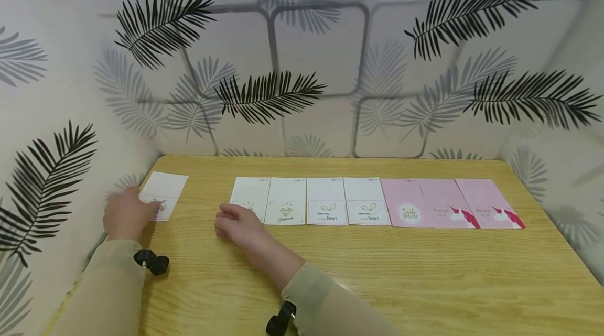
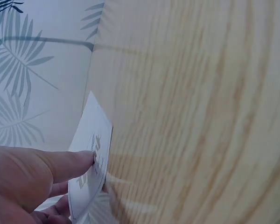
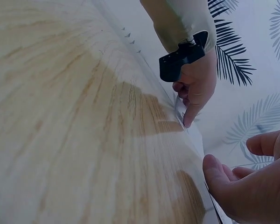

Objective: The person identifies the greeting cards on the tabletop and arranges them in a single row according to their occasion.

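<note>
At the table's left end my left hand [image 1: 125, 214] pinches a white card [image 1: 164, 185] with printed lettering. In the left wrist view the thumb [image 2: 67, 164] lies on the printed face of that card [image 2: 94, 121] and the fingers are behind it. My right hand [image 1: 245, 228] holds nothing, its fingers loosely bent beside the leftmost white diamond card [image 1: 250, 188] and partly covering its print. Next to it lies a second diamond card [image 1: 287, 194]. In the right wrist view the right hand's [image 3: 252, 189] thumb and fingers stand apart.
Two white heart cards [image 1: 325, 189] and several pink cards [image 1: 436, 194] continue the row to the right on the wooden table [image 1: 401, 273]. A leaf-patterned wall [image 1: 321, 131] borders the table at the back and sides.
</note>
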Tool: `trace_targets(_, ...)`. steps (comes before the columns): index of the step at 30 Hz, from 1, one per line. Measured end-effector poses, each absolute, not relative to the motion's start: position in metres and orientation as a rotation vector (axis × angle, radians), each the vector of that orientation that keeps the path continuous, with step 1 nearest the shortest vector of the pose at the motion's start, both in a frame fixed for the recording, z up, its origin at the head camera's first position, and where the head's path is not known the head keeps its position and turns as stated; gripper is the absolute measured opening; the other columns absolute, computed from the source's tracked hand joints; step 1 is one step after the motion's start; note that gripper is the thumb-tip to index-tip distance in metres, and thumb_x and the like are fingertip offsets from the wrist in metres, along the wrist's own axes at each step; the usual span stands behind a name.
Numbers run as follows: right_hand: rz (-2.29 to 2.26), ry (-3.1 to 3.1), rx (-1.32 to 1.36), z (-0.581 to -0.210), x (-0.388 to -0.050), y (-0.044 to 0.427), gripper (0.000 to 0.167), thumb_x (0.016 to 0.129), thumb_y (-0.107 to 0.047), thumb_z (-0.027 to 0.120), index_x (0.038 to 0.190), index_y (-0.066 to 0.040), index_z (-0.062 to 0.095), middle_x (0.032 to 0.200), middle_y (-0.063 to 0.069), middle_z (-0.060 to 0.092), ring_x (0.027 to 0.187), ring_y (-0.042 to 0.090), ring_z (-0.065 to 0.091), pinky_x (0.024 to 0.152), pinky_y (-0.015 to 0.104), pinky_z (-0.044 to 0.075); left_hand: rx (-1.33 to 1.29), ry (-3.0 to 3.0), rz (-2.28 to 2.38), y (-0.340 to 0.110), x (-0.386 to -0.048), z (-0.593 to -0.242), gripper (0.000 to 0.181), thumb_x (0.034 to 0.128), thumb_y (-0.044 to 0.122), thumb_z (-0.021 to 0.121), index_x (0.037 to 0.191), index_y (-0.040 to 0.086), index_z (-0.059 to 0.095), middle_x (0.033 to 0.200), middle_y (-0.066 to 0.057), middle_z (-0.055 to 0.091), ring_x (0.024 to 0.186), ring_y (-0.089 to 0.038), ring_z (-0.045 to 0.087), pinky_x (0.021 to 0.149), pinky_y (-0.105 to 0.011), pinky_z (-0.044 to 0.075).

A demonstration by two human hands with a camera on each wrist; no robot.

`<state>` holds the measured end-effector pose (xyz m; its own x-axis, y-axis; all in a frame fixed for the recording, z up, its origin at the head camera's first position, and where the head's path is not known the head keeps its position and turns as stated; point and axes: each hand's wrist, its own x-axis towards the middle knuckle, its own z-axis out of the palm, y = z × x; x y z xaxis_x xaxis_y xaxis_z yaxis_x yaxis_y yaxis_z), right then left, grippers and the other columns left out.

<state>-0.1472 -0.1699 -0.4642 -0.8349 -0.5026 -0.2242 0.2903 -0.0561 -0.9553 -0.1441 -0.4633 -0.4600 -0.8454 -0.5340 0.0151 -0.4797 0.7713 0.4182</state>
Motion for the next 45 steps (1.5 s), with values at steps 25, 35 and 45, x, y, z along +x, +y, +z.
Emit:
trace_targets(25, -1.871, 1.716, -0.365, -0.464, -0.141, -0.178, 0.058, 0.108, -0.017, 0.068, 0.162, -0.004, 0.053, 0.159, 0.017, 0.058, 0.122, 0.034, 0.074, 0.117, 0.048, 0.048, 0.777, -2.662, -1.095, -0.425, -0.147, -0.437, 0.048, 0.1119, 0.022, 0.049, 0.145, -0.011, 0.059, 0.144, -0.036, 0.059, 0.124, -0.047, 0.060, 0.095, -0.053, 0.051)
trace_targets(35, -1.885, 1.736, -0.370, -0.465, -0.136, -0.182, 0.061, 0.104, -0.018, 0.072, 0.161, -0.005, 0.055, 0.155, 0.019, 0.061, 0.134, 0.029, 0.067, 0.115, 0.044, 0.050, 0.710, -2.664, -1.181, -0.404, -0.149, -0.444, 0.047, 0.1129, 0.023, 0.050, 0.145, -0.009, 0.060, 0.143, -0.034, 0.061, 0.123, -0.045, 0.063, 0.097, -0.050, 0.053)
trace_targets(45, -1.893, 1.761, -0.353, -0.466, -0.137, -0.177, 0.060, 0.104, -0.017, 0.072, 0.161, -0.003, 0.055, 0.159, 0.019, 0.057, 0.143, 0.030, 0.059, 0.117, 0.046, 0.048, 0.670, -2.682, -1.216, -0.392, -0.150, -0.449, 0.045, 0.1121, 0.021, 0.051, 0.143, -0.010, 0.060, 0.140, -0.034, 0.062, 0.123, -0.045, 0.061, 0.100, -0.053, 0.051)
